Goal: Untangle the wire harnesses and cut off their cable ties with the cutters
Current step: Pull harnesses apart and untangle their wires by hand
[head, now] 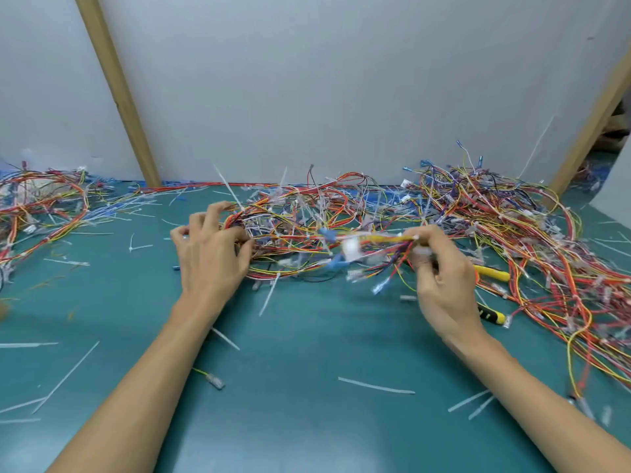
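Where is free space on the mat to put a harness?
Free: the mat in front of the middle tangle, bearing mostly stray cut ties. Crowded: that tangle, the right pile by the cutters, the left pile.

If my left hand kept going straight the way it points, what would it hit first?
The middle wire tangle: the fingers of your left hand curl into its left edge, so it would likely just push deeper into those wires.

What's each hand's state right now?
Left hand: grips the wire tangle.
Right hand: pinches a yellow wire bundle.
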The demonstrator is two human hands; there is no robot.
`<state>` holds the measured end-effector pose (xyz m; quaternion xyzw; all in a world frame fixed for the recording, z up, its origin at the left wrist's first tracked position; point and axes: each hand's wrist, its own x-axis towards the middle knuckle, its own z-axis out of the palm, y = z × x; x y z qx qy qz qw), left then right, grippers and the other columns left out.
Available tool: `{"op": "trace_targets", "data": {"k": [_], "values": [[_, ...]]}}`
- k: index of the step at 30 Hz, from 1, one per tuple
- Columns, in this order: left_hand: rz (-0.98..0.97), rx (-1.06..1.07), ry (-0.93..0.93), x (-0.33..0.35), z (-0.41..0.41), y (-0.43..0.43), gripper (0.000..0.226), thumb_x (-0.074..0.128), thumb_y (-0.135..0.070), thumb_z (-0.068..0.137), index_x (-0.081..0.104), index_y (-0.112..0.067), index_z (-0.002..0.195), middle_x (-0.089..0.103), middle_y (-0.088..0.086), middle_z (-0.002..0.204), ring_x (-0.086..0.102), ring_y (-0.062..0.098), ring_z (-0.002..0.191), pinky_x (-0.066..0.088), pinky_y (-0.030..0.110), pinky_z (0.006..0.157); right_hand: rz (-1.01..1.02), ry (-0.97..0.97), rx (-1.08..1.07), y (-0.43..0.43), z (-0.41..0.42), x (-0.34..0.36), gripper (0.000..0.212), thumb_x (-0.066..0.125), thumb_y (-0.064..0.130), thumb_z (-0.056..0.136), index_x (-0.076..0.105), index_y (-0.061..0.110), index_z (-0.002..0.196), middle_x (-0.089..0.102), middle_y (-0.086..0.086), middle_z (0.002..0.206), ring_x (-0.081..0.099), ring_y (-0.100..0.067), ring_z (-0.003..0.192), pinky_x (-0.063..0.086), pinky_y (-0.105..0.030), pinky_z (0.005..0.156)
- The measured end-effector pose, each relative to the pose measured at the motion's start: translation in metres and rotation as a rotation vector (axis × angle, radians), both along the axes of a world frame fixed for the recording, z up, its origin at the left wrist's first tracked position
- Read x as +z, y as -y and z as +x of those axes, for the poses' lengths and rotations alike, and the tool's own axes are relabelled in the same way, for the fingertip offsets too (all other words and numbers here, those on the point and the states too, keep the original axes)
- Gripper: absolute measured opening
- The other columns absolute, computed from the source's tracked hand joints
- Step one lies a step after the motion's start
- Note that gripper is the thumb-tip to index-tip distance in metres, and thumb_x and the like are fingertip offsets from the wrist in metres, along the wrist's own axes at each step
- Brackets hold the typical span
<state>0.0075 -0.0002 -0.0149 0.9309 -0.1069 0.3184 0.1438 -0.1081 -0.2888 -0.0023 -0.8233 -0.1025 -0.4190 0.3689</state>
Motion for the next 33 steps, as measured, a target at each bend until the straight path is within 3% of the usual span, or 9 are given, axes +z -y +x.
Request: {"op": "trace_targets", "data": {"k": [2,4,7,12,17,22,24,27,33], "values": [[0.014,0.072,0.001,-0.001,0.006,-0.006,0.009,0.074,-0.030,0.084,0.077,-0.022,0.082,0.053,0.000,0.138,0.046,0.032,0.116,0.031,0.048,0.091,0.277,-0.095,0.031,0.005,0.002,0.006,0.022,0.048,0.000,0.101,0.060,0.019,0.098,0.067,0.008,0.089,0.062,-0.012,0.084,0.047,-0.026,0.078],[0.017,0.157,-0.003,-0.003,0.013,-0.018,0.009,0.073,-0.027,0.085,0.078,-0.020,0.084,0.054,0.000,0.136,0.044,0.033,0.116,0.031,0.050,0.093,0.565,-0.158,0.140,0.010,0.004,0.016,0.030,0.044,-0.005,0.101,0.057,0.021,0.093,0.069,0.017,0.082,0.062,-0.004,0.081,0.048,-0.025,0.081],[0.000,0.275,0.026,-0.007,0.022,-0.042,0.008,0.072,-0.019,0.084,0.077,-0.013,0.083,0.056,0.002,0.132,0.043,0.033,0.115,0.029,0.053,0.094,0.917,-0.240,0.342,0.013,0.004,0.028,0.024,0.041,-0.004,0.103,0.053,0.015,0.094,0.068,0.005,0.080,0.067,-0.011,0.077,0.055,-0.029,0.079],[-0.071,0.415,-0.033,-0.003,0.023,-0.060,0.014,0.068,-0.021,0.087,0.077,-0.010,0.086,0.058,0.006,0.133,0.040,0.035,0.120,0.027,0.059,0.100,1.146,-0.277,0.484,0.017,0.000,0.045,0.026,0.039,-0.002,0.102,0.051,0.015,0.086,0.066,-0.007,0.085,0.070,-0.024,0.083,0.059,-0.033,0.078],[-0.157,0.174,-0.188,0.035,-0.003,-0.046,0.024,0.059,-0.043,0.077,0.079,-0.031,0.086,0.049,0.000,0.148,0.024,0.031,0.142,0.015,0.054,0.111,1.422,-0.374,0.509,0.020,-0.004,0.031,0.024,0.038,0.000,0.099,0.051,0.014,0.086,0.069,-0.004,0.080,0.073,-0.015,0.073,0.060,-0.025,0.067],[-0.202,-0.253,0.567,0.068,-0.045,0.012,0.010,0.061,-0.033,0.084,0.060,-0.025,0.077,0.057,-0.002,0.128,0.046,0.028,0.124,0.026,0.045,0.102,1.478,-0.379,0.467,0.023,-0.001,0.026,0.022,0.038,0.004,0.102,0.056,0.010,0.090,0.070,-0.003,0.068,0.069,-0.012,0.064,0.058,-0.022,0.062],[-0.073,-0.478,0.469,0.055,-0.050,0.041,0.017,0.063,-0.026,0.084,0.061,-0.021,0.099,0.056,0.003,0.129,0.049,0.027,0.122,0.032,0.044,0.101,1.461,-0.372,0.489,0.024,-0.001,0.026,0.024,0.039,0.003,0.099,0.056,0.011,0.084,0.063,-0.002,0.067,0.061,-0.011,0.056,0.055,-0.023,0.062],[0.220,-0.519,0.018,0.016,-0.043,0.067,0.058,0.063,-0.032,0.088,0.044,-0.020,0.141,0.055,0.000,0.137,0.049,0.023,0.131,0.028,0.038,0.112,1.449,-0.395,0.607,0.022,-0.003,0.027,0.018,0.045,0.002,0.084,0.060,0.011,0.089,0.051,0.000,0.063,0.042,-0.008,0.043,0.039,-0.023,0.066],[0.334,-0.215,-0.168,-0.019,-0.003,0.050,0.041,0.055,-0.023,0.094,0.051,-0.027,0.135,0.059,-0.008,0.136,0.042,0.016,0.136,0.016,0.043,0.118,1.273,-0.618,0.765,0.021,-0.013,0.027,0.025,0.058,0.013,0.074,0.072,0.011,0.095,0.054,0.000,0.060,0.046,-0.008,0.045,0.041,-0.017,0.049]]}}
